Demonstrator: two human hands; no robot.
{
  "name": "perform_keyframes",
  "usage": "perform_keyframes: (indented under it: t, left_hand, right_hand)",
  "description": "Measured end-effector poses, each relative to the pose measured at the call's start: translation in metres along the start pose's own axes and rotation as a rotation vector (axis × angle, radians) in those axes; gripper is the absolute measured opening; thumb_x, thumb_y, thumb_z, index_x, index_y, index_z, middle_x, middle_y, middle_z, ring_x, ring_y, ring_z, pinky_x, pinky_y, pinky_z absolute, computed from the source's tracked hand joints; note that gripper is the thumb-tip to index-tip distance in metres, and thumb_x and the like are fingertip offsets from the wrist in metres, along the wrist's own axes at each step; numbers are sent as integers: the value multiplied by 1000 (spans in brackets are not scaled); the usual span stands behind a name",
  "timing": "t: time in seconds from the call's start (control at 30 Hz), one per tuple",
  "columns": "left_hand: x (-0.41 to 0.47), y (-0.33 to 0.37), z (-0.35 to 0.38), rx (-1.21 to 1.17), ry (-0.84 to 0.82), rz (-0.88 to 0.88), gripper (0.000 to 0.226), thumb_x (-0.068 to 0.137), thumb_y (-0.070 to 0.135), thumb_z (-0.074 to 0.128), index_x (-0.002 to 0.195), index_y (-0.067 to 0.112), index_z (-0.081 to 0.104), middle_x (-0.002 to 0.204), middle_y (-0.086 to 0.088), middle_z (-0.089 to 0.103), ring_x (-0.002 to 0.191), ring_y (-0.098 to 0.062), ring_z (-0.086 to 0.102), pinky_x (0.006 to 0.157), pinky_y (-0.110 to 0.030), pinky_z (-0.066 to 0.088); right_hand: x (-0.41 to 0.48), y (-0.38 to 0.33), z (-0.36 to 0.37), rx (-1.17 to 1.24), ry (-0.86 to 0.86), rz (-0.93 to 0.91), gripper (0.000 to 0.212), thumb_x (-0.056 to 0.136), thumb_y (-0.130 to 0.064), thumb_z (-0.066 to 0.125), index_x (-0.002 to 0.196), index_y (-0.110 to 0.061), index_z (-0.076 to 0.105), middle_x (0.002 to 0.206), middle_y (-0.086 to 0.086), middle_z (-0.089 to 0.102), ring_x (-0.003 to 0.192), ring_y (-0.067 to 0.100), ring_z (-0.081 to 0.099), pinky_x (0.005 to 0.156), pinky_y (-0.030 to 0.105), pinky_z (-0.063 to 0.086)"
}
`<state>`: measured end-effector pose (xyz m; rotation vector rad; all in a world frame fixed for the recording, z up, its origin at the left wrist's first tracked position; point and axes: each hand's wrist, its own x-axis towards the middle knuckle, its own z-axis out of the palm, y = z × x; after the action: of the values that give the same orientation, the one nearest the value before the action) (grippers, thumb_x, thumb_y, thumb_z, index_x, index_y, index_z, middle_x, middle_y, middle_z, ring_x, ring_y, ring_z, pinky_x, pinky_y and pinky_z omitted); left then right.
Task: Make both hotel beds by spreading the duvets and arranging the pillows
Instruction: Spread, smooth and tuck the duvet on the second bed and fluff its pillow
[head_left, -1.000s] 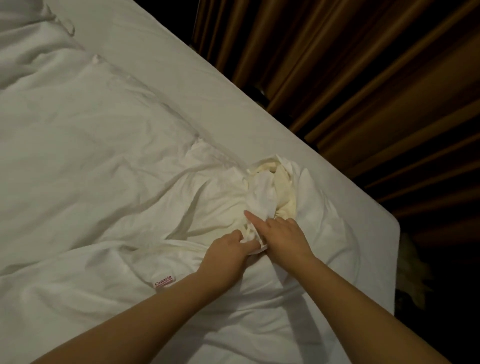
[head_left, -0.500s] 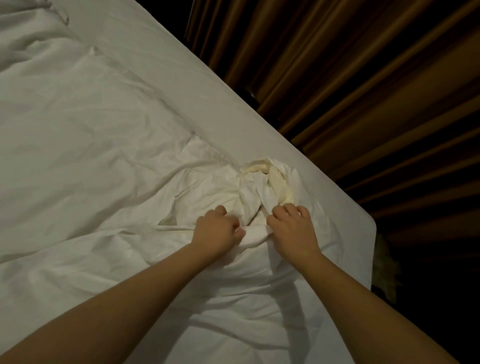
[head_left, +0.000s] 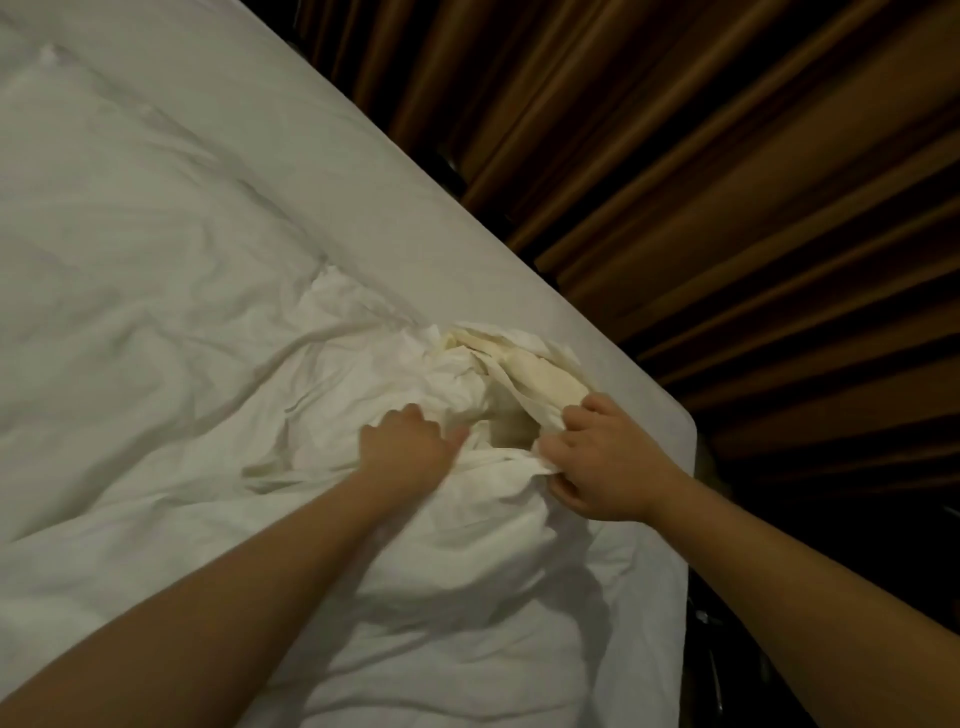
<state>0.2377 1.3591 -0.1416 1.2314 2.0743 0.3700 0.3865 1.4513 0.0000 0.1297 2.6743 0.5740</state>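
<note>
Bunched duvet (head_left: 363, 364) at the mattress (head_left: 467, 234) corner; fisted into it with left hand (head_left: 410, 447), pinching its cover edge with right hand (head_left: 597, 457). Could drag cream filling (head_left: 545, 379) out further, or slide everything off toward the curtain (head_left: 727, 182), if tugged unevenly.

Two bare forearms (head_left: 234, 597) — left hand (head_left: 405, 452), right hand (head_left: 597, 462) — uncovered to the frame's edge.

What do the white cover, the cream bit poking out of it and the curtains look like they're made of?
The white cover: thin matt woven cloth, likely cotton; it creases sharply. The cream filling: probably a soft padded duvet, bulging from the opening; its fabric is unclear. The curtains: heavy brown cloth with a slight sheen, hanging in deep folds.
</note>
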Motion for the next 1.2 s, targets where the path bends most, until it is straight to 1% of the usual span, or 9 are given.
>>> perform_keyframes:
  t: [0.1, 0.23, 0.3, 0.4, 0.63, 0.8, 0.93, 1.07, 1.2]
  left_hand:
    - [20, -18, -5, 120, -152, -136, 58, 92, 62, 35, 131, 22, 49, 137, -5, 39, 123, -26, 42, 100, -46, 33]
    - [22, 10, -12, 133, 37, 33, 54, 95, 53, 39, 138, 20, 40, 150, -8, 27, 134, -27, 31, 107, -47, 28]
    - [13, 40, -23, -156, 41, 191, 49, 98, 49, 35, 131, 17, 51, 144, -10, 43, 124, -24, 44, 102, -37, 34]
    - [-15, 71, -36, -757, -355, 282, 63, 93, 61, 26, 126, 17, 60, 130, -3, 58, 115, -15, 53, 100, -27, 37]
    - [-67, 73, -35, -163, -81, 545, 20, 94, 28, 52, 95, 10, 61, 95, -7, 64, 85, -19, 56, 66, -22, 29]
    - [-99, 75, -23, -95, -69, 625, 27, 97, 28, 46, 111, 10, 60, 102, -9, 65, 94, -23, 58, 78, -27, 39]
    - [-96, 63, -42, -209, 37, 594, 46, 96, 20, 50, 141, 27, 43, 92, 1, 61, 79, -5, 49, 69, -13, 29]
    - [-92, 46, -45, -277, 7, 625, 61, 93, 12, 53, 137, 48, 31, 55, 14, 40, 52, 2, 44, 58, -8, 34]
    - [-91, 50, -40, -237, -30, 601, 46, 93, 21, 54, 136, 36, 44, 68, 10, 54, 61, -2, 49, 65, -11, 38]
  right_hand:
    - [-28, 22, 3, -38, -10, 115, 36, 80, -49, 37, 65, -25, 59, 58, -8, 60, 58, 13, 53, 73, 29, 48]
    - [-44, 24, 18, -60, 72, 165, 33, 85, -47, 46, 70, -24, 64, 69, -5, 65, 68, 18, 59, 79, 33, 48]
    - [-38, 20, 19, -34, 170, 214, 28, 85, -43, 49, 72, -23, 64, 74, -3, 66, 74, 20, 61, 83, 33, 43]
    - [-24, 12, 17, 18, 247, 311, 30, 86, -42, 50, 72, -20, 64, 75, -1, 67, 77, 23, 62, 85, 36, 36]
    - [-14, 28, -2, 136, -358, 344, 33, 90, -38, 53, 124, -41, 56, 142, -3, 41, 136, 24, 26, 114, 47, 10]
    - [25, 43, -20, 118, -660, 590, 31, 86, -45, 61, 110, -25, 59, 111, 1, 55, 114, 25, 49, 103, 41, 30]
    - [43, 34, -11, 281, -589, 804, 63, 84, -59, 53, 126, -14, 52, 126, 8, 51, 112, 31, 52, 96, 44, 46]
    - [43, 24, 17, 396, -455, 932, 55, 89, -16, 56, 140, -16, 35, 140, 14, 24, 112, 36, 48, 80, 35, 45]
    - [37, 31, 28, 402, -394, 988, 66, 85, -15, 66, 141, -19, 32, 140, 17, 31, 109, 31, 55, 79, 31, 48]
